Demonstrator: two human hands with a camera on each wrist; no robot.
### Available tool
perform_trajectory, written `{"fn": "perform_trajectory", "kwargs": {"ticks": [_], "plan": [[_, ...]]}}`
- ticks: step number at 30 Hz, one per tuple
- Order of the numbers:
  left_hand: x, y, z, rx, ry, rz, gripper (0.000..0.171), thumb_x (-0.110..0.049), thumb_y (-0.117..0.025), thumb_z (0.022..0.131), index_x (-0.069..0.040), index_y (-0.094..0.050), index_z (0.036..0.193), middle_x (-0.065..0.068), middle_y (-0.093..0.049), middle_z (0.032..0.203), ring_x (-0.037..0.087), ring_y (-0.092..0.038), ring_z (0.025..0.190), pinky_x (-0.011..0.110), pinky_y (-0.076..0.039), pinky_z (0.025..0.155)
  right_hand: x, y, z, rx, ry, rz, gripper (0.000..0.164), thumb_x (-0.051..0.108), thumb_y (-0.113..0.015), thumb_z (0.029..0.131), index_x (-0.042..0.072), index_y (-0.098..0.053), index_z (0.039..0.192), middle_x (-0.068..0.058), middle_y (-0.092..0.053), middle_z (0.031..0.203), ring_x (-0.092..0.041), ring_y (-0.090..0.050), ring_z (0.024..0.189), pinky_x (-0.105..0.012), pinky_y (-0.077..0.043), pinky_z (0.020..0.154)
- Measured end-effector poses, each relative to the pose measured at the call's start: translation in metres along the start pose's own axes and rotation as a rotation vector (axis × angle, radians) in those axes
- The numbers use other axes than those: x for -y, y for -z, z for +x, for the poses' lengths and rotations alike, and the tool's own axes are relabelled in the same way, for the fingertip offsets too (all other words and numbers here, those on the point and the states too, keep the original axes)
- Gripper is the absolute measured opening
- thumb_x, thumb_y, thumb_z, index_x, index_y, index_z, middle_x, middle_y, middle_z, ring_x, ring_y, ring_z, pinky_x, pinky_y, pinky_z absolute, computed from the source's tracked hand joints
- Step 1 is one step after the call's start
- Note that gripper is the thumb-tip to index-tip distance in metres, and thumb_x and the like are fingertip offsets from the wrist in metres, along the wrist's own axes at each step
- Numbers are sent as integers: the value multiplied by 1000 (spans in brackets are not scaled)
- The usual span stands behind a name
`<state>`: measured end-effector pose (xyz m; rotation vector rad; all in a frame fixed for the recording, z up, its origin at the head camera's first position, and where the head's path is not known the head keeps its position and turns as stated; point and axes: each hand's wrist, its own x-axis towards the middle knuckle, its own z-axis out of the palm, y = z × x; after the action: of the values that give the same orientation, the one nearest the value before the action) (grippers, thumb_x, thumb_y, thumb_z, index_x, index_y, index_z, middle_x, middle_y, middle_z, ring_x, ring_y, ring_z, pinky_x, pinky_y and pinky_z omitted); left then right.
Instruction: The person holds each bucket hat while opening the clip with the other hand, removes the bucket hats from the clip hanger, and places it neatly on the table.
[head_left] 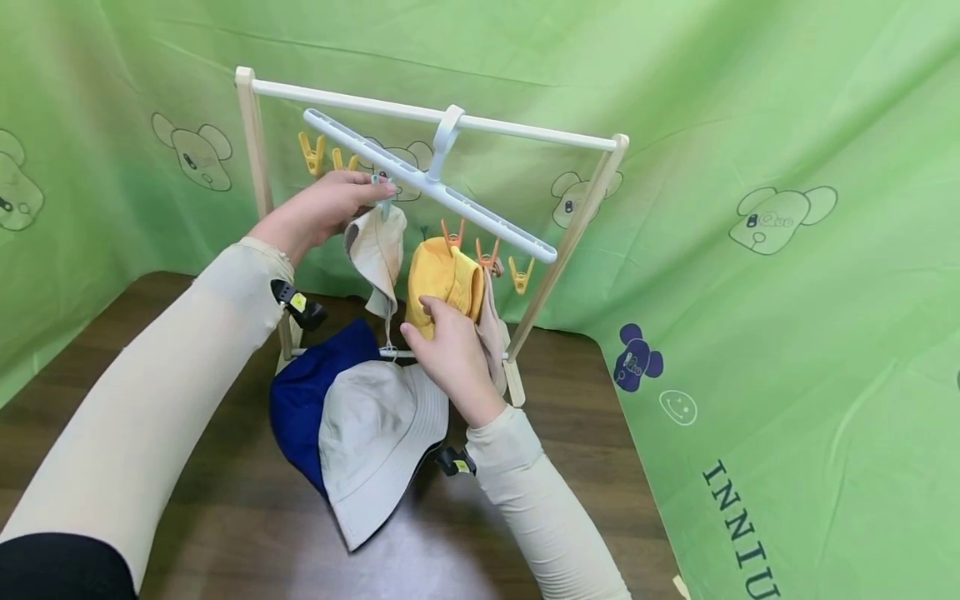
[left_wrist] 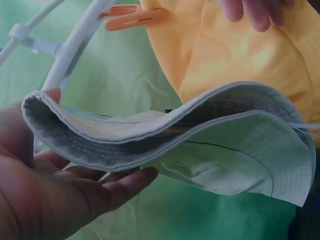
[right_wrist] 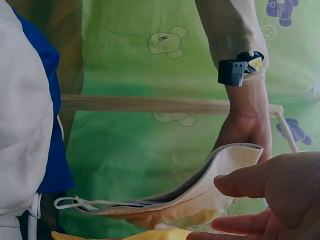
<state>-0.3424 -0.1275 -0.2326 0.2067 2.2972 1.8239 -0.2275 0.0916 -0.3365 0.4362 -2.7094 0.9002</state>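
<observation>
My left hand (head_left: 337, 204) is raised beneath the pale blue hanger (head_left: 480, 208). Its thumb lies against a light blue clothespin (head_left: 386, 208), which it pinches at the top of a small cream hat (head_left: 378, 250). In the left wrist view the hat (left_wrist: 230, 150) hangs with its opening towards the camera, fingers along its underside. My right hand (head_left: 453, 354) is in front of a yellow hat (head_left: 431, 271), thumb and fingers spread, holding nothing. Orange clothespins (head_left: 452, 236) hold the yellow hat and a pale pinkish hat (head_left: 491, 329) beside it.
A wooden rack with a white top bar (head_left: 360, 102) carries the tilted hanger. Yellow clothespins (head_left: 312, 154) hang near both ends. A blue hat (head_left: 296, 400) and a larger off-white bucket hat (head_left: 375, 442) lie on the brown table (head_left: 585, 467). Green printed cloth (head_left: 750, 125) surrounds the table.
</observation>
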Motion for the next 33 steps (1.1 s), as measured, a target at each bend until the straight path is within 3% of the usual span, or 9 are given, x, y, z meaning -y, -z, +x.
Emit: {"fn": "perform_trajectory", "kwargs": {"ticks": [4, 7, 12, 15, 21, 24, 28, 30, 33], "plan": [[0, -1, 0, -117, -29, 83, 33, -42, -72, 96, -11, -67, 106, -9, -56, 91, 11, -48, 90, 29, -41, 78, 4, -2, 2, 38, 4, 65, 50, 32, -72, 96, 9, -62, 140, -10, -70, 130, -23, -65, 122, -41, -53, 101], [2, -2, -3, -215, -79, 119, 34, -40, -79, 91, -8, -71, 96, -9, -55, 81, 13, -44, 90, 30, -38, 78, 9, -3, 7, 65, 18, 112, 53, 33, -72, 96, 8, -60, 141, -12, -70, 130, -25, -65, 122, -43, -52, 101], [7, -4, -8, -316, -142, 137, 40, -45, -80, 88, -8, -74, 103, -6, -63, 94, 14, -49, 92, 29, -42, 78, 15, -4, 13, 69, 26, 110, 55, 32, -72, 96, 7, -58, 143, -14, -68, 133, -26, -63, 125, -43, -50, 104], [11, -5, -10, -366, -168, 105, 46, -47, -82, 86, -10, -76, 112, -2, -70, 106, 12, -55, 97, 28, -45, 81, 15, -6, 16, 68, 25, 102, 56, 31, -72, 96, 7, -57, 144, -13, -67, 135, -26, -62, 127, -43, -49, 106], [18, -12, -9, -460, -200, 49, 53, -47, -84, 83, -11, -75, 121, 2, -75, 112, 11, -61, 103, 25, -47, 81, 10, -12, 24, 76, 50, 92, 59, 31, -72, 95, 6, -54, 146, -14, -65, 137, -27, -61, 128, -43, -48, 106], [19, -17, -8, -498, -228, 40, 53, -44, -85, 83, -11, -75, 123, 0, -73, 105, 10, -59, 92, 24, -45, 73, 6, -15, 29, 88, 73, 134, 61, 29, -73, 95, 6, -52, 148, -13, -64, 138, -26, -60, 129, -42, -49, 106], [19, -24, -9, -549, -281, 66, 47, -41, -84, 85, -10, -75, 119, -1, -60, 86, 10, -48, 73, 25, -38, 63, 2, -18, 40, 124, 126, 229, 64, 25, -74, 95, 5, -49, 150, -15, -61, 141, -27, -58, 131, -40, -49, 107], [19, -27, -9, -563, -291, 84, 47, -42, -83, 86, -9, -76, 119, 1, -68, 94, 11, -47, 74, 25, -36, 61, -1, -19, 45, 140, 147, 236, 65, 24, -75, 95, 6, -48, 151, -16, -60, 143, -28, -58, 131, -40, -48, 108], [18, -29, -10, -572, -278, 109, 49, -44, -81, 87, -8, -76, 120, 5, -70, 130, 7, -61, 98, 22, -39, 65, -6, -19, 53, 152, 171, 182, 67, 26, -77, 94, 6, -48, 151, -13, -60, 144, -29, -58, 131, -40, -48, 108]]}}
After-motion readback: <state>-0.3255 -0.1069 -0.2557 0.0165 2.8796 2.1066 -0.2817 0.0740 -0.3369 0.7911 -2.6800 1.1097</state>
